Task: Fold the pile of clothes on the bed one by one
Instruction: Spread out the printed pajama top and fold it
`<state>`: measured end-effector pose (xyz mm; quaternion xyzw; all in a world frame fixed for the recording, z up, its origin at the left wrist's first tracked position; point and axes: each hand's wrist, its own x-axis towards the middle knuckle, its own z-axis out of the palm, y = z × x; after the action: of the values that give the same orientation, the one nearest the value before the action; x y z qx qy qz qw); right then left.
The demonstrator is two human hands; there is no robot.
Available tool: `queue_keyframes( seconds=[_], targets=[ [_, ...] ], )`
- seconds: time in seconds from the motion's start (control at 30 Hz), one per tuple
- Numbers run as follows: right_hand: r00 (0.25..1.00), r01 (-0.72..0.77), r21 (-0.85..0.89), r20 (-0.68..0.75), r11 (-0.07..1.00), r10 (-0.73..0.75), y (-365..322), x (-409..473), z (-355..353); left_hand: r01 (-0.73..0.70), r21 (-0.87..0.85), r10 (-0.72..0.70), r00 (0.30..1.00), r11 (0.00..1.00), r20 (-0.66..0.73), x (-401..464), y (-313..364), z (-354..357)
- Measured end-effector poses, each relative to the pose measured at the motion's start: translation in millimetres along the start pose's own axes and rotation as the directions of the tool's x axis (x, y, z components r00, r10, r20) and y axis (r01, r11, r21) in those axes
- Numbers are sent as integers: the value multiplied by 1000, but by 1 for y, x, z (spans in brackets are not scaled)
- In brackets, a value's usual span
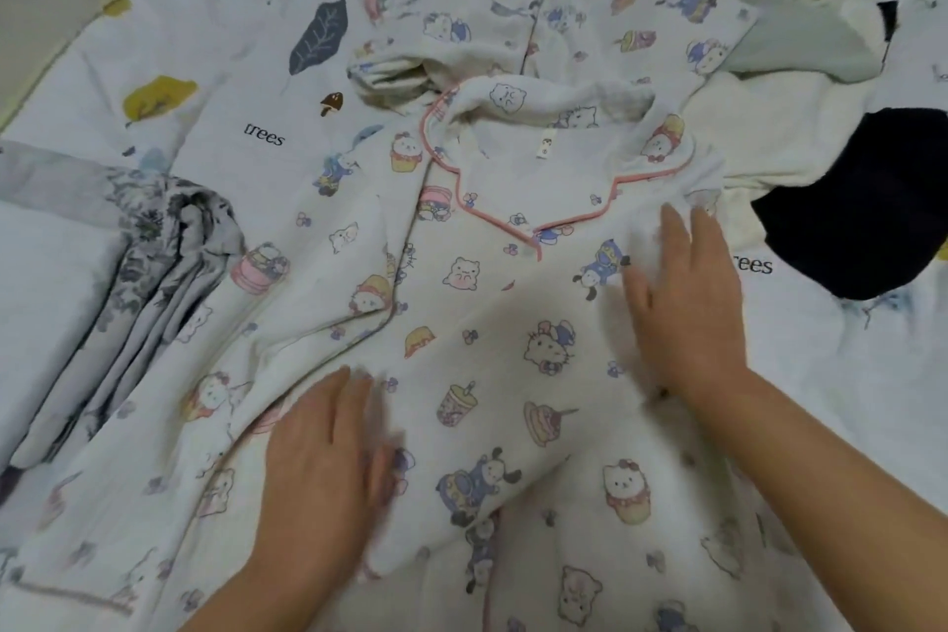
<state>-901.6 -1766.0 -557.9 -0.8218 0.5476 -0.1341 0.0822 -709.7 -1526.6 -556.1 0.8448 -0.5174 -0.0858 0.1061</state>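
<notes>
Pressing pajama top (492, 303): flat left hand (323, 462), right hand (682, 303).

My left hand (328, 457) and right hand (687, 303) lie flat, fingers spread, on the cartoon-print pajama top (492, 323) spread across the bed (215, 82). Its pink-piped collar (554, 159) faces away from me. A folded grey floral garment (149, 282) lies to my left, a dark garment (862, 205) to my right.
</notes>
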Motion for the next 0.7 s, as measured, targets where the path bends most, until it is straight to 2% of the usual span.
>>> queue_keyframes(
  seconds=[0.03,0.07,0.13,0.2,0.23,0.3,0.37,0.5,0.63,0.7],
  targets=[
    [999,39,-54,31,998,-37,1,-17,3,-84,-10,84,996,996,38,-4,10,6],
    [989,64,-119,141,991,-47,5,-31,6,-163,2,162,981,987,103,-9,18,14],
    [918,76,-240,396,968,26,25,-48,16,-286,74,262,936,955,233,-17,27,33],
    [858,62,-219,510,974,60,46,-47,20,-319,121,269,911,940,313,-19,29,46],
    [848,36,-139,529,990,43,50,-44,18,-313,124,259,909,941,327,-17,29,49],
    [883,-44,86,470,995,-1,51,-39,8,-299,124,240,905,946,351,-13,32,47],
    [890,-87,162,455,983,4,53,-42,-5,-312,103,261,902,945,343,-12,35,43],
    [853,20,-164,518,986,69,60,-71,-9,-388,78,343,878,918,335,-17,41,41],
    [919,-20,-195,382,981,95,68,-74,-6,-403,60,363,871,913,331,-22,45,42],
    [921,-29,-211,375,977,108,74,-75,-3,-398,46,363,872,916,329,-25,44,43]
  ],
)
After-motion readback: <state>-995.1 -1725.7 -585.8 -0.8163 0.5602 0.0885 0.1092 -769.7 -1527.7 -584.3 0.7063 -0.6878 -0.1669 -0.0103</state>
